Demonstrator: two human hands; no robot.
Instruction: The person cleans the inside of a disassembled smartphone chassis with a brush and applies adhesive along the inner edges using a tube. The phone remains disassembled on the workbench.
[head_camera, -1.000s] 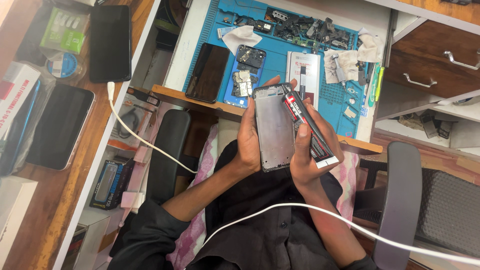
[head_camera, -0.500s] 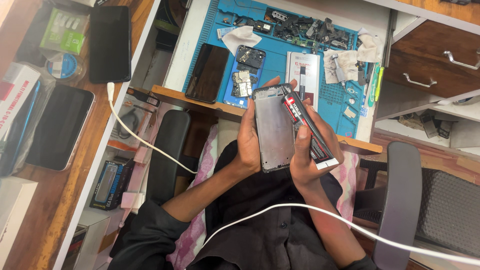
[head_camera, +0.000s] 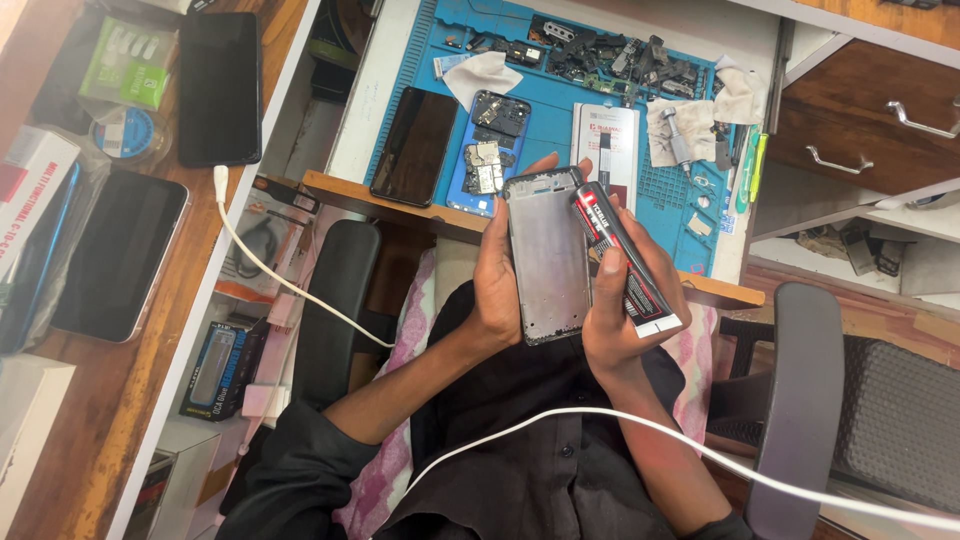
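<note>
White desk (head_camera: 390, 60) with blue mat (head_camera: 560, 70), wooden drawers (head_camera: 860, 120), wooden side table (head_camera: 90, 400), grey chair (head_camera: 810, 400)

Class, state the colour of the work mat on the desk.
Blue work mat, seen in the head view.

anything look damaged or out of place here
Nothing looks spilled or broken by accident. The blue phone body on the blue work mat lies opened, its boards bare, with loose parts scattered behind it. The left hand holds a bare grey metal phone frame; the right hand holds a black and red tube.
</note>
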